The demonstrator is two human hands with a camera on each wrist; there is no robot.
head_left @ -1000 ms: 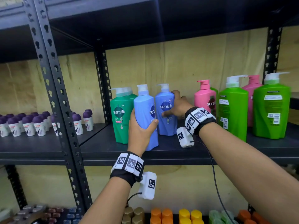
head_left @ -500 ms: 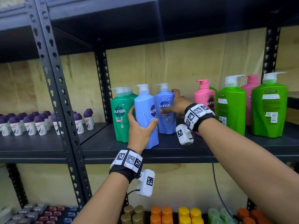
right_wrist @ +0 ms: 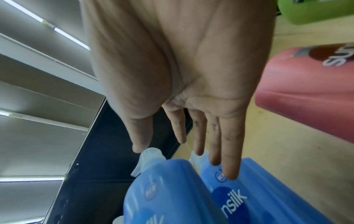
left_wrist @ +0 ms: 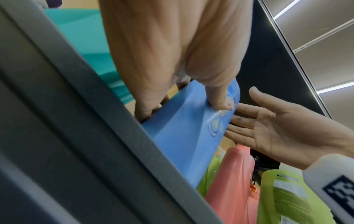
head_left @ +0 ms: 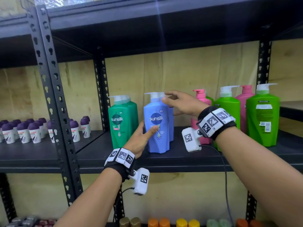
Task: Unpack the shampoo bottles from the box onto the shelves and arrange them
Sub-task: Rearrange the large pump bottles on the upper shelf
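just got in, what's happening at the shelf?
A person is lining up shampoo bottles on the black shelf. The left hand grips the lower side of the front blue bottle, thumb on its label. The right hand is open, fingers straight, at the pump tops of the two blue bottles. Green bottles stand left; pink and lime ones stand right.

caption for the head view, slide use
Left hand holds the front blue bottle; right hand open above it.

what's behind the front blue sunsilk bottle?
A second blue bottle stands right behind the front blue bottle; only its right edge and pump show. The rest of it, and anything farther back, is covered.
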